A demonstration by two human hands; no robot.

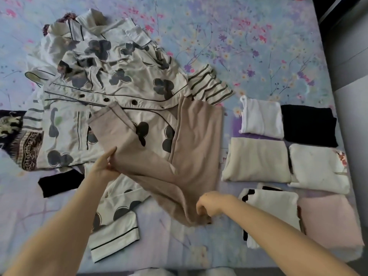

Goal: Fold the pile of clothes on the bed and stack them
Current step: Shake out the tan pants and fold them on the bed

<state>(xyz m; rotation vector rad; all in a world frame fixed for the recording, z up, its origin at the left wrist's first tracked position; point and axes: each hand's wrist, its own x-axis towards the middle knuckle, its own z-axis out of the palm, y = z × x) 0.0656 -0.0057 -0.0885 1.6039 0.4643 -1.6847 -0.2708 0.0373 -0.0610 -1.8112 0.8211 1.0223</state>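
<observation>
Floral sheets in pale blue and lilac are covering the bed (pixel 249 46), and clothes are lying all over it. Beige trousers (pixel 179 156) are lying spread in the middle, both legs pointing away, draped over a cream pyjama top (pixel 119 86) with dark flower prints. The left hand (pixel 104 168) is gripping the trousers at their left edge, thumb on top and fingers closed on the cloth. The right hand (pixel 209 204) is curling shut around the near end of the trousers, bunching it. Matching pyjama shorts (pixel 115 222) are lying just under the trousers, near the left forearm. A black piece (pixel 59 182) is sitting to their left. On the right, folded items are lying side by side: a white one (pixel 262 118), a black one (pixel 310 126), a cream one (pixel 256 160), another white (pixel 318 168), a white-and-black one (pixel 272 206) and a pink one (pixel 330 222).
</observation>
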